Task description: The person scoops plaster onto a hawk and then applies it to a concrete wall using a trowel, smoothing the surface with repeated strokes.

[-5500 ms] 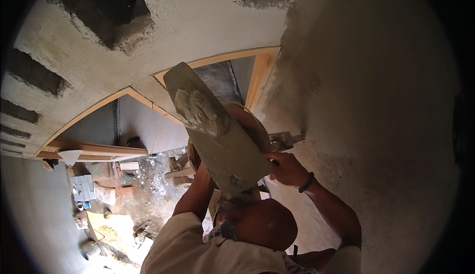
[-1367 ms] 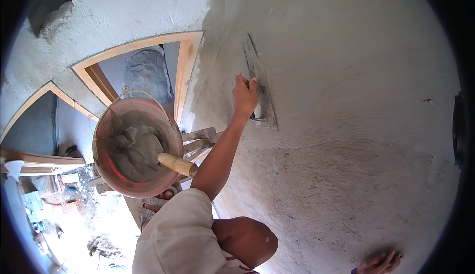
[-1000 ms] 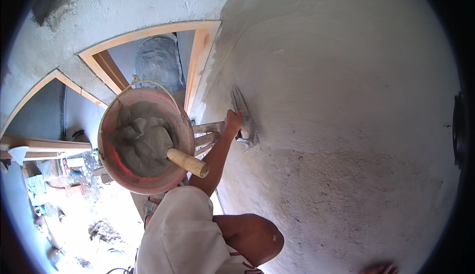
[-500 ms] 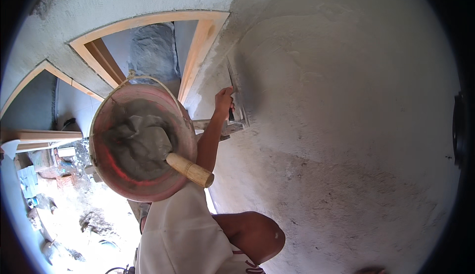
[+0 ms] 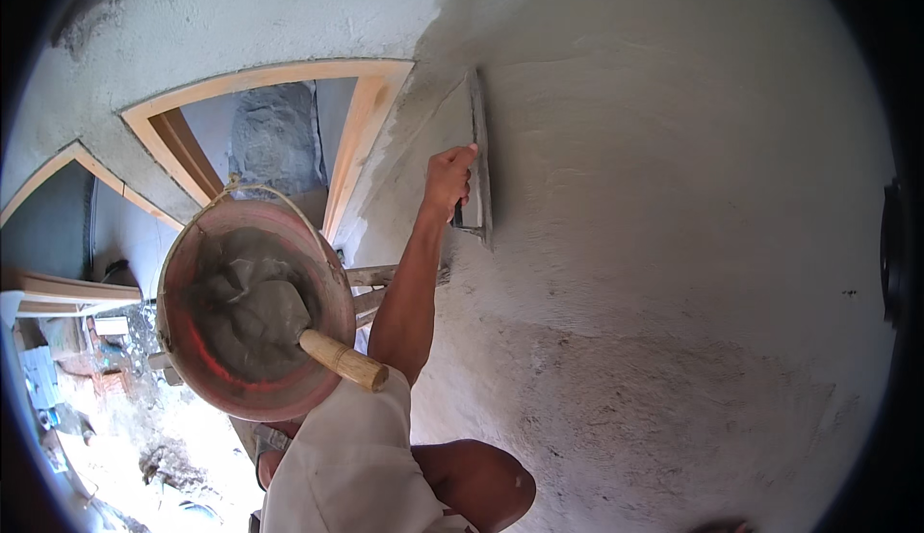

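Observation:
My right hand [image 5: 449, 181] is closed round the dark handle of a plastering trowel [image 5: 484, 172], at the middle of the view. The trowel's long, thin blade is seen nearly edge-on against the grey plastered wall [image 5: 654, 206]. My bare forearm reaches up to it from a pale sleeve. A reddish bucket [image 5: 334, 340] holds wet grey mortar [image 5: 226, 336], left of my arm. A small trowel with a wooden handle [image 5: 342, 358] rests in that mortar, its blade partly sunk. My left hand does not show.
Wooden frames [image 5: 385, 104] surround openings at the upper left. Wooden planks [image 5: 375, 278] lie behind the bucket and my forearm. A bent knee [image 5: 500, 485] is close to the wall. Far below on the left is bright, cluttered ground [image 5: 144, 437].
The plastering trowel has slid along the wall, farther up in the view and away from the wooden frame, with my right hand still gripping it. The whole view has shifted slightly.

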Tool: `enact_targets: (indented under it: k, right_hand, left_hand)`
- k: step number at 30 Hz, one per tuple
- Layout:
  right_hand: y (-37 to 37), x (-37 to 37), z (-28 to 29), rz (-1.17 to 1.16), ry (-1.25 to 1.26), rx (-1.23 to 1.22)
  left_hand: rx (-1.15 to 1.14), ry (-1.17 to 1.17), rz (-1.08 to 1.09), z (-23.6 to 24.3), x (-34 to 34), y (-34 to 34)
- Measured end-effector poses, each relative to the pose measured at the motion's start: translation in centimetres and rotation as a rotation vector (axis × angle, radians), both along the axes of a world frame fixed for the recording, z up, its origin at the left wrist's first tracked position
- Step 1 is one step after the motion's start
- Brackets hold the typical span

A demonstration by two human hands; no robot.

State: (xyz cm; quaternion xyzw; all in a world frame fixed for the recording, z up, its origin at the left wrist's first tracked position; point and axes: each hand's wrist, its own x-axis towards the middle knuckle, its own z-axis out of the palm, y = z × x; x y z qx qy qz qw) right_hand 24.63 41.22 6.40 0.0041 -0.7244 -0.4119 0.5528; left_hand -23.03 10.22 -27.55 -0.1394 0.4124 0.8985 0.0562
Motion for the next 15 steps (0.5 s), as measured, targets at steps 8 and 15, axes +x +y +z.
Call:
enact_targets:
  k: [8,15]
  right_hand:
    - [0.6,0.9,0.1,-0.016,-0.023,0.002]
    - [1.4,0.9,-0.2,0.029,0.006,-0.031]
  left_hand:
    - [-0.215,0.322,0.022,8.4,3.2,1.5]
    - [-0.436,0.664,-0.154,14.4,12.6,5.9]
